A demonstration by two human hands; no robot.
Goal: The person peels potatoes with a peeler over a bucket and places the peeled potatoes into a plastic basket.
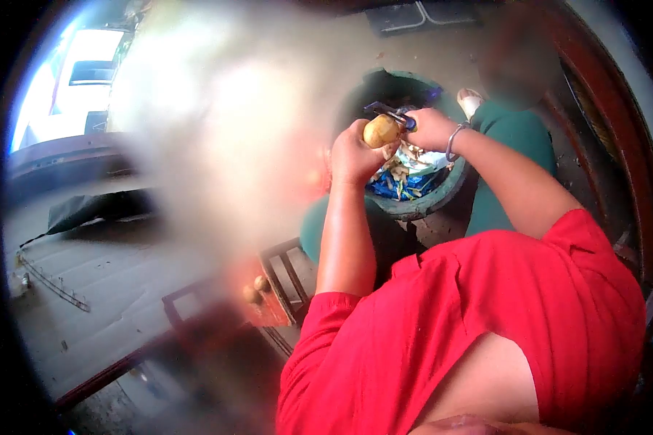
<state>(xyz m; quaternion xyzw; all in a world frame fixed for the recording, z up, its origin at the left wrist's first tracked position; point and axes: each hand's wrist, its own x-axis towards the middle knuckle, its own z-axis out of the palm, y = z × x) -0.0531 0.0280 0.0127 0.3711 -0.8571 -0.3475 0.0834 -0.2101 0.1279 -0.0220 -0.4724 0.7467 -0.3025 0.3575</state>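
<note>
A yellowish-brown potato [381, 131] is held in my left hand [352, 154], above a round green tub. Fingers of my right hand [433, 130] are wrapped round a peeler [392, 114] with a dark blue handle, and its head lies against or just over the top of the potato. Below both hands, the tub [444, 197] holds pale peelings [397, 172], blue plastic and other scraps. The underside of the potato and part of the left fingers are hidden.
Several potatoes [252, 293] sit on a reddish surface beside a wooden frame [289, 274] at lower centre. Dark cloth or plastic [98, 210] lies on a grey surface at left. A dark tray-like object [421, 16] is at the top. Haze blurs the centre left.
</note>
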